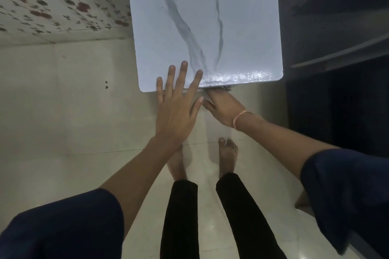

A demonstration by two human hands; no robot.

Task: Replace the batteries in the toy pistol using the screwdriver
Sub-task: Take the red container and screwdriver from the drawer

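At the bottom of the frame, two dark blue sleeves [63, 227] frame a pair of black trouser legs [181, 216]. Bare feet [228, 155] stand on a pale tiled floor [63, 101]; the foot on the picture's left is partly hidden behind the forearm.

Higher up, at the centre, the left hand [176, 111] is held flat with its fingers [182, 75] straight and spread, holding nothing. The fingertips lie over the lower left corner of the counter [210, 17]; I cannot tell whether they press on it.

Just to its right, the right hand [223, 109], with a pink band [240, 118] at the wrist, reaches under the counter's near edge. Its fingers are hidden beneath, so I cannot tell how they are set or whether they hold anything; only the thumb [207, 105] shows.

The counter is a white slab with grey marble veins, filling the upper centre. The toy pistol and the screwdriver cannot be located in this view.

At the upper left is a floral-patterned surface [52, 0]; dark furniture [336, 27] stands along the right.
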